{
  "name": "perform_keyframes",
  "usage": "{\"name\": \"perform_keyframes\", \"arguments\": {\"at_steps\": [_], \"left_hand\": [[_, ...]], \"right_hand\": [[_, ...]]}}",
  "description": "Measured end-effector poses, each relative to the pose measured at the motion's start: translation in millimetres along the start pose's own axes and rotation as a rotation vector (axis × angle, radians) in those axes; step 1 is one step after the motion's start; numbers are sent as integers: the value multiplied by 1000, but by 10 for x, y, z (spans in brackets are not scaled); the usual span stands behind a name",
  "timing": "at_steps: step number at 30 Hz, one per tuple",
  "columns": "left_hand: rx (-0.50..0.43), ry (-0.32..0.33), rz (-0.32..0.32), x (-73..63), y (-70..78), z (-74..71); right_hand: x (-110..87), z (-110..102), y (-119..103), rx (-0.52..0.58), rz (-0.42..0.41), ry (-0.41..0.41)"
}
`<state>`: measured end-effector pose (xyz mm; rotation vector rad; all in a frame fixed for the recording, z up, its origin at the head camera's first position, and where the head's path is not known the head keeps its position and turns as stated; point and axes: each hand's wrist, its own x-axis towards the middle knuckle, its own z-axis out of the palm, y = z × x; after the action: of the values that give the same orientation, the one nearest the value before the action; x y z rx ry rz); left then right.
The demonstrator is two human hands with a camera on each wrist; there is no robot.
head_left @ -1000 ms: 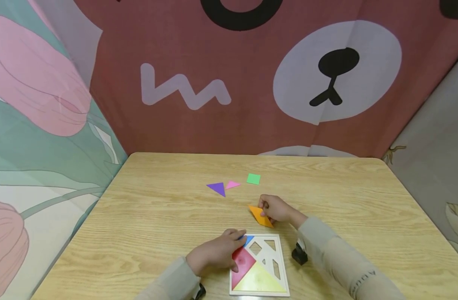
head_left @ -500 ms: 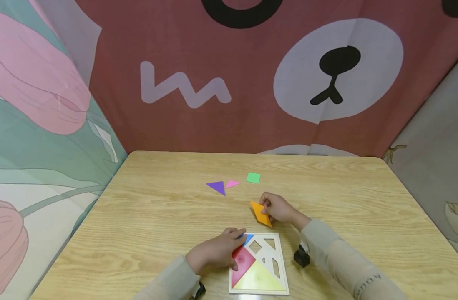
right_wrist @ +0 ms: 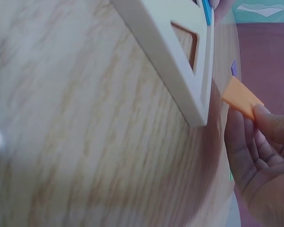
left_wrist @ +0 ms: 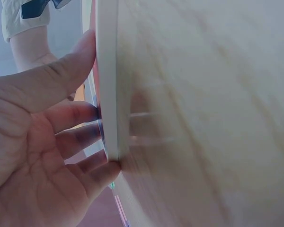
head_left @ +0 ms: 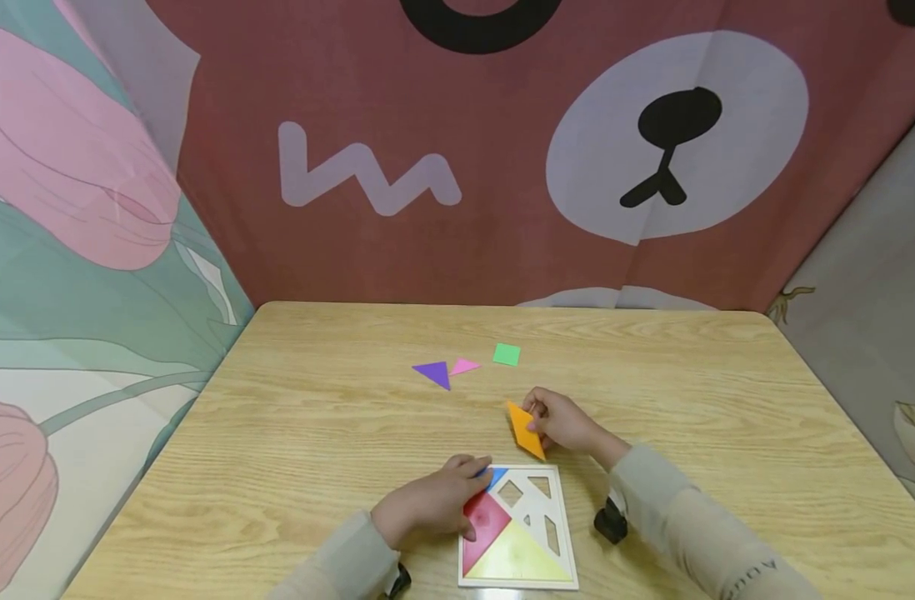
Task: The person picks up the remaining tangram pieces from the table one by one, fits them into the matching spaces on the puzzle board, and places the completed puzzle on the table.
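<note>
on my feed a backdrop (head_left: 367, 250) printed with an animal's muzzle and a pale zigzag fills the far side; a flowered cloth (head_left: 67, 158) hangs at the left of it; below lies the wood-grain table (head_left: 307, 417); two pale sleeves (head_left: 697, 525) come in from the near edge, each with a black device (head_left: 611, 522) at the wrist;

near that edge i have the tray (head_left: 566, 525) flat on the table, with four unfilled cut-outs toward its right side; my left hand (head_left: 435, 500) lies over its left edge, fingers spread and loosely extended, thumb on the red piece, fingertips by the blue one; i read it as resting there, not clenched; my right hand (head_left: 562, 421) is beyond the tray's far right corner, thumb and fingers closed in a pinch on the orange piece;

the yellow piece (head_left: 516, 557) sits in the tray's near part, the red piece (head_left: 487, 525) along its left, edge to edge with it; the orange piece (head_left: 525, 431) is tilted in the pinch; from here i cannot tell whether its lower corner touches the table; farther off lie the purple piece (head_left: 437, 373) and the green piece (head_left: 507, 355); the blue piece (head_left: 497, 477), partly covered, is in the tray's far left corner; the pink piece (head_left: 464, 367) lies just beside the purple one
</note>
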<state>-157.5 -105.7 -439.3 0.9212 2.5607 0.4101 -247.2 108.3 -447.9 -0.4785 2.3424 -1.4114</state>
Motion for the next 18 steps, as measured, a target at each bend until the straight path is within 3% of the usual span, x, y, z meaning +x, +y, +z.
{"name": "perform_keyframes", "arguments": {"at_steps": [11,18], "left_hand": [[5,-8,4,-6,16,-22],[16,-2,-3,-3,14,-27]], "right_hand": [[-46,-14,-15,6,-24,-20],[-64,16,4,28,40,11]]}}
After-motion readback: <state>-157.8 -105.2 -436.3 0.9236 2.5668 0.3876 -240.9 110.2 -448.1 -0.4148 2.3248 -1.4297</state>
